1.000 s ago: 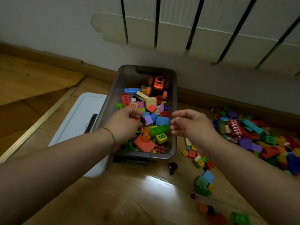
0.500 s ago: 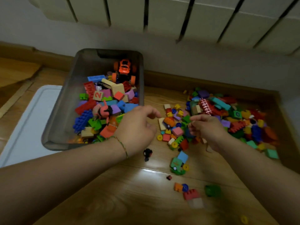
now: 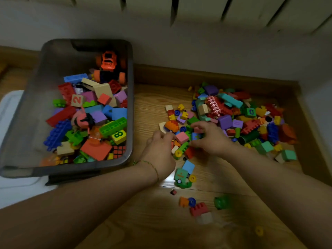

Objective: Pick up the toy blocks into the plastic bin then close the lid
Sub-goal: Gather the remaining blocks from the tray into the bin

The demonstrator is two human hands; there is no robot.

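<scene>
Blocks [image 3: 239, 112] lie heaped on the wood floor [image 3: 143, 221] to the right of the bin [image 3: 132, 105], with a smaller cluster spilled between heap and bin, where both hands work. The left hand [image 3: 159, 151] sits on the cluster's bin side, fingers curled and tips on small pieces; whether they clamp one cannot be told. The right hand [image 3: 211, 139] reaches in from the heap side, fingers and thumb hooked round a few blocks. A pink block [image 3: 182, 137] lies between the two hands.

The bin stands open and roughly half full just left of the left hand, its long axis running away from the person and an orange car [image 3: 108, 62] at its far end. Any load must therefore travel leftward over the right wall, and the left hand is the nearer. Only that wall stands in the way. The white lid [image 3: 10, 126] lies under and left of the bin. Strays dot the nearer floor, among them a green toy [image 3: 181, 177] and a red block [image 3: 198, 209].
</scene>
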